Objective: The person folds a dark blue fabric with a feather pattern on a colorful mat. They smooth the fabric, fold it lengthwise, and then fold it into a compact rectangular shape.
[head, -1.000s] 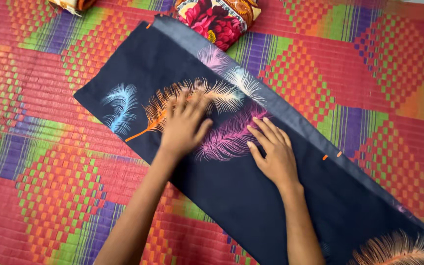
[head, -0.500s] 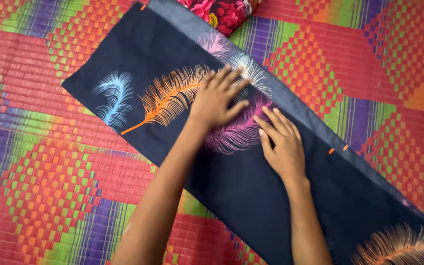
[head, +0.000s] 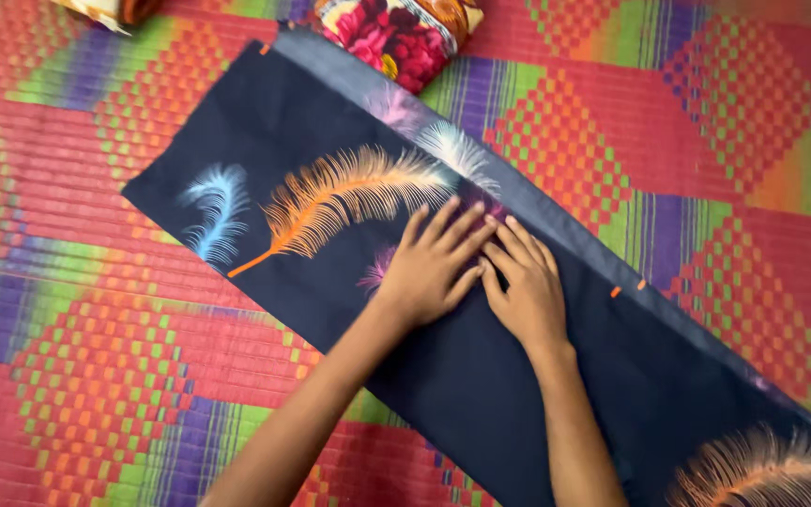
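Pressing flat on the dark folded cloth (head: 330, 122), both hands now lie side by side near the middle of the frame, fingers spread and touching at the tips. The left hand (head: 429, 268) has drawn back from the upper feathers, where it lay half a second ago, to settle beside the right hand (head: 527, 291), which has barely shifted. Neither hand grasps anything; palms are down and open on the fabric, with no fold pinched between fingers. That sweep and return reads as smoothing work, and the stretch under the hands looks flat already.

The cloth runs as a long strip from the upper left of the frame to the lower right corner, resting on a woven mat (head: 706, 122) of red, green and purple checks. The pink feather print is now mostly covered by the hands. The strip's lower right end is cut off by the frame edge. At the top centre a flowered bundle (head: 396, 33) is partly cropped; it may be another folded cloth.
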